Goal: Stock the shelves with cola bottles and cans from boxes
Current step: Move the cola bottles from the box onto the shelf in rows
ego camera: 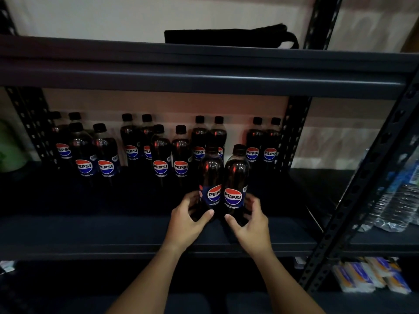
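At centre frame, the left hand (186, 219) and right hand (250, 220) each curl fingers around a Pepsi bottle (210, 184), (235, 186) standing on the shelf (113, 230); about fourteen stocked bottles (106, 155) behind, front space unfilled.

There were fourteen cola bottles (160, 155) on the dark shelf (90, 232). Twelve stood further back, in pairs. Two more stood side by side at the front. Two hands were there, a left hand (188, 217) and a right hand (249, 220). One black bag (226, 36) lay on the shelf above.
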Motion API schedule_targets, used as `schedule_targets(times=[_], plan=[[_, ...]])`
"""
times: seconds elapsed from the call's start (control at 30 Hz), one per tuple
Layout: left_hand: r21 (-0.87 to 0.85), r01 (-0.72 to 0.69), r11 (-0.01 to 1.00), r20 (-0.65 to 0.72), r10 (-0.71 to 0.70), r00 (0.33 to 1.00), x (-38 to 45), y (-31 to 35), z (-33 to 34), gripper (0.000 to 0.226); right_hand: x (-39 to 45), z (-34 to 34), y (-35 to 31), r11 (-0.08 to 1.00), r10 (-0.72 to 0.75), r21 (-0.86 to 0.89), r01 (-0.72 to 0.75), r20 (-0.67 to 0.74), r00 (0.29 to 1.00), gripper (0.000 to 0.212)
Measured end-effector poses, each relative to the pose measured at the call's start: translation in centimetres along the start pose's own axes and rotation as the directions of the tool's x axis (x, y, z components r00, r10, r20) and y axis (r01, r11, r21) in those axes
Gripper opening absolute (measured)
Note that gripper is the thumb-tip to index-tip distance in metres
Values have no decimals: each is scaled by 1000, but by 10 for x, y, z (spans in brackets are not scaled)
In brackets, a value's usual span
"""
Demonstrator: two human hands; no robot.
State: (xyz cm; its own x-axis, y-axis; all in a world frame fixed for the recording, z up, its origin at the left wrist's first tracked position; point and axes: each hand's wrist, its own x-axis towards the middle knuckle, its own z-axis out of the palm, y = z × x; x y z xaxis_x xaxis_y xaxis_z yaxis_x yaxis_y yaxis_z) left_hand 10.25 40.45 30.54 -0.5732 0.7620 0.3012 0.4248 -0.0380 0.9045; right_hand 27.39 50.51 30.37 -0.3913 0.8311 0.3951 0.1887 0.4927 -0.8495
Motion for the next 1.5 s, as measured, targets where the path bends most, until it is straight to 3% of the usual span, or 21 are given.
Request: schedule_targets(times=[0.17, 0.43, 0.6, 0.7, 1.23, 1.5], plan=[[-16, -3, 1000, 56, 4, 998, 2, -2, 2, 77, 1, 0, 1, 1000, 16, 17, -17, 55, 998, 74], [31, -2, 1000, 99, -1, 995, 4, 2, 3, 64, 2, 0, -1, 1000, 25, 14, -26, 63, 998, 76], [85, -12, 996, 6, 11, 1000, 2, 3, 4, 80, -2, 2, -4, 1000, 2, -5, -2, -12, 1000, 80], [95, -15, 995, -7, 16, 1000, 4, -1, 4, 76, -3, 2, -6, 1000, -2, -19, 2, -31, 1000, 76], [22, -38, 999, -23, 38, 999, 6, 3, 12, 66, -1, 4, -8, 997, 24, -73, -30, -90, 996, 78], [157, -106, 982, -65, 118, 991, 31, 4, 43, 68, 36, 3, 1, 989, 85, -112, -97, -104, 991, 75]])
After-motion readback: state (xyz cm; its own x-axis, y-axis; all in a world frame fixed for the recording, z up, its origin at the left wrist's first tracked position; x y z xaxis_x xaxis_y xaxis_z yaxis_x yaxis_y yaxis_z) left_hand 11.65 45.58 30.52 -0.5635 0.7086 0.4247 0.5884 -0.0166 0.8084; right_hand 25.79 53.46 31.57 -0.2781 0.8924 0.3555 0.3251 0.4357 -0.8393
